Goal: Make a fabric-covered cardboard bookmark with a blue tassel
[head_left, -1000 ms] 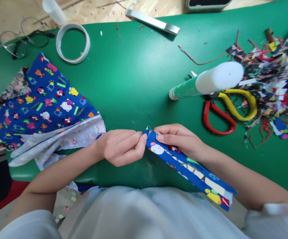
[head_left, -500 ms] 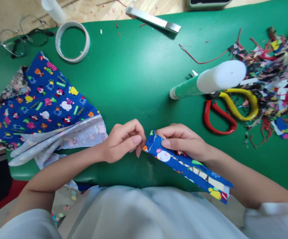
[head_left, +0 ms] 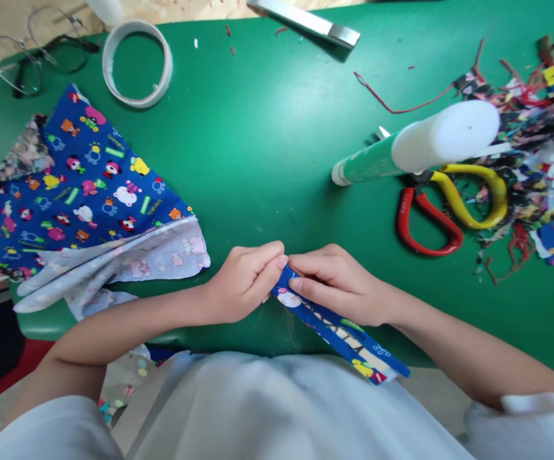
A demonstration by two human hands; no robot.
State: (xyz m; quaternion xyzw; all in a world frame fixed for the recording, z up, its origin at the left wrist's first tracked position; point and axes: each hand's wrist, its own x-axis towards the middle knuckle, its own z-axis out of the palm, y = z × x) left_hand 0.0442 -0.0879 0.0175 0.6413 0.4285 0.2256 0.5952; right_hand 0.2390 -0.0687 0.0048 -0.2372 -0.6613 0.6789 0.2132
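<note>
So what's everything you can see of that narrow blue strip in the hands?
The blue strip looks like thin cloth printed with cartoon figures, one white, one yellow. Blue borders flank a pale, dark-marked band running lengthwise. It slants over the edge of the green table; the left hand pinches its far end, the right hand grips close by, and the near end is unheld.

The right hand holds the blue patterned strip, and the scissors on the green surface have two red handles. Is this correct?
Not quite: the head view shows that the scissors have one red handle and one yellow handle. The right hand does hold the blue patterned strip.
</note>
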